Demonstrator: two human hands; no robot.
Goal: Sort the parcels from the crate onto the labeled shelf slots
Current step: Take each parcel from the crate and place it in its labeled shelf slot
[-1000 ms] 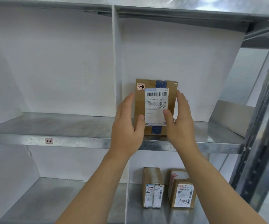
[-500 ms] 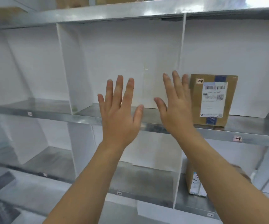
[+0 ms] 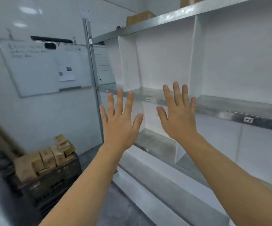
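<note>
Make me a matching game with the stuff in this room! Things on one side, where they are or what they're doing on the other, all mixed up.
Things
1. white rectangular whiteboard
2. black plastic crate
3. brown cardboard box
4. left hand

Places or states
A. on top of the grey metal shelf
B. hanging on the white wall
C. on the floor, full of brown parcels
D. open, fingers spread, holding nothing

Pairs: 1-B, 2-C, 3-A, 4-D

Two hands, left hand (image 3: 119, 128) and right hand (image 3: 179, 119); one crate (image 3: 53, 181); parcels (image 3: 47, 159) in it too blurred to count; one whiteboard (image 3: 39, 67); four labels (image 3: 248, 119); two top boxes (image 3: 140, 17).
</note>
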